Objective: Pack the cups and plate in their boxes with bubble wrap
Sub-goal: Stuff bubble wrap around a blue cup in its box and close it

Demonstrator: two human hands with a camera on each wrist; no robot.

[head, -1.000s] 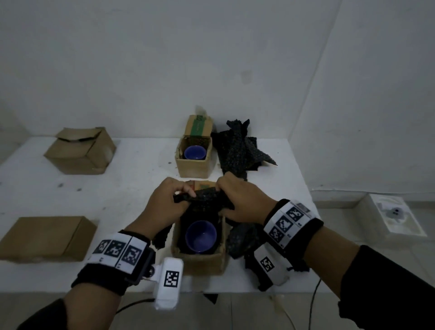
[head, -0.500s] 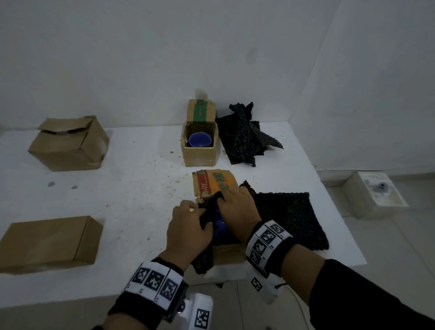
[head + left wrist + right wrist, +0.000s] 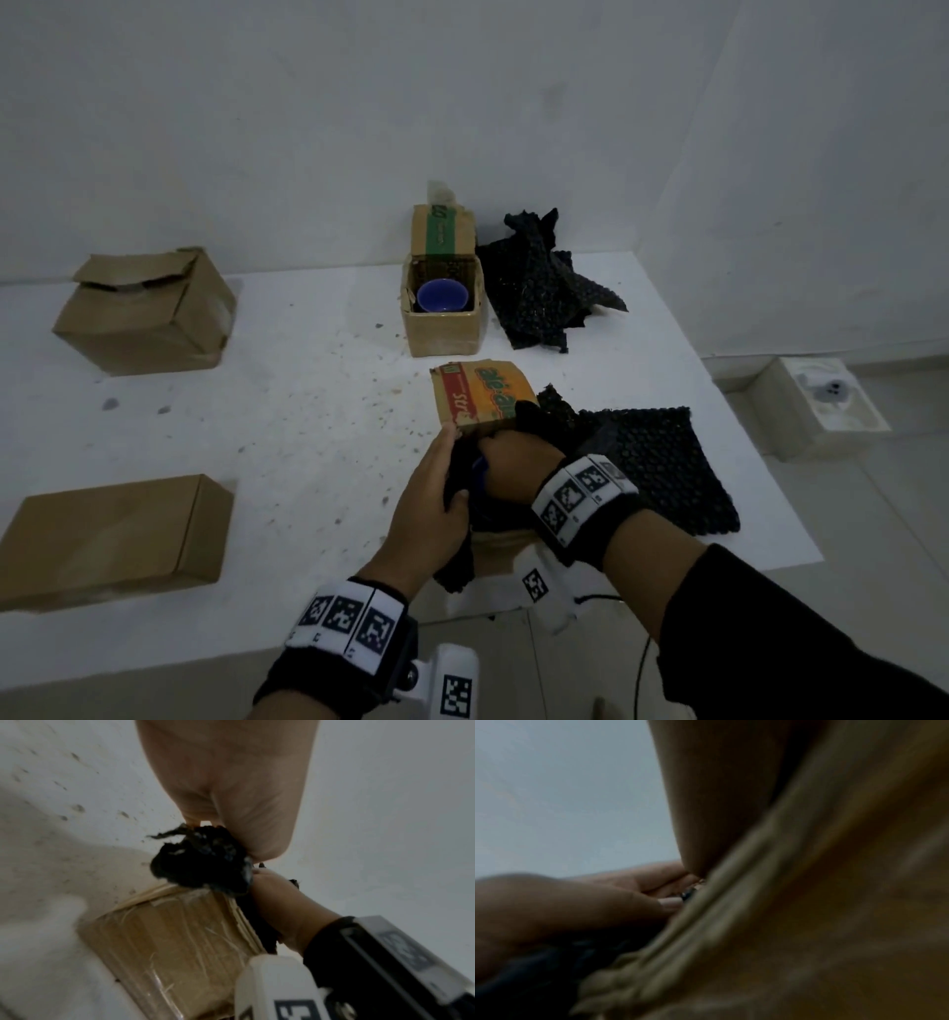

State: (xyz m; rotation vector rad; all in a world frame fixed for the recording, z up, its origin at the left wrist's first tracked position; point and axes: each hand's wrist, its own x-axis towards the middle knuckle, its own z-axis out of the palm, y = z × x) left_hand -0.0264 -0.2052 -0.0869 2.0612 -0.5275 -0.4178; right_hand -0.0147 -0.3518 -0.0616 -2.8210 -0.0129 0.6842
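Note:
A small open cardboard box [image 3: 495,547] stands at the table's near edge, its printed flap [image 3: 480,395] up behind. Black bubble wrap [image 3: 662,462] spills from it onto the table to the right. Only a sliver of the blue cup [image 3: 480,465] inside shows between my hands. My left hand [image 3: 431,493] grips a bunch of the wrap [image 3: 203,860] at the box's left side [image 3: 174,943]. My right hand [image 3: 518,457] curls down over the wrap into the box. A second open box [image 3: 444,329] farther back holds another blue cup [image 3: 441,298].
A crumpled pile of black bubble wrap [image 3: 544,288] lies right of the far box. Two closed cardboard boxes sit on the left, one at the back [image 3: 149,313] and one flat near the front [image 3: 113,534]. The white table [image 3: 308,411] ends close to the right of the spread wrap.
The cup in the near box was open to view a second ago; both hands have since folded wrap down over it, nearly covering it. The sheet's loose end now lies spread on the table.

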